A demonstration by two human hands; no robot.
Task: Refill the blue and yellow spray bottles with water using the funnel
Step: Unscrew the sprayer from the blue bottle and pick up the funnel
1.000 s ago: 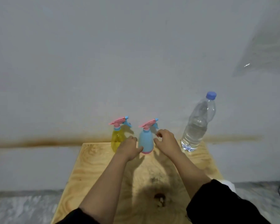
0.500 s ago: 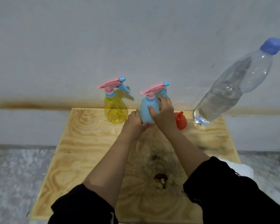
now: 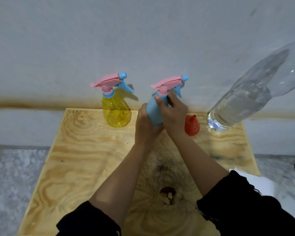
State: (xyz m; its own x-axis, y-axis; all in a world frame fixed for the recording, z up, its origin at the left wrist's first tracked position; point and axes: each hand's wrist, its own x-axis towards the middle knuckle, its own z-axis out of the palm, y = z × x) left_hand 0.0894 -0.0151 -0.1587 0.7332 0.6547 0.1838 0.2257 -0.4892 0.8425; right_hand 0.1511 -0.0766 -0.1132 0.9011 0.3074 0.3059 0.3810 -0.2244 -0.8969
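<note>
The blue spray bottle, with a pink and blue trigger head, is tilted a little to the right near the far edge of the wooden table. My left hand grips its lower body. My right hand wraps around its upper body, thumb near the neck. The yellow spray bottle stands upright to the left. A red funnel sits mouth down just right of my right hand. A large clear water bottle stands at the far right, its cap out of view.
A pale wall rises right behind the table's far edge. A dark stain marks the table near me. White paper lies at the table's right edge. Speckled floor shows on both sides.
My hands went from beside the blue bottle to gripping it, and its neck has leaned to the right. The view has dropped and come closer, so the red funnel shows.
</note>
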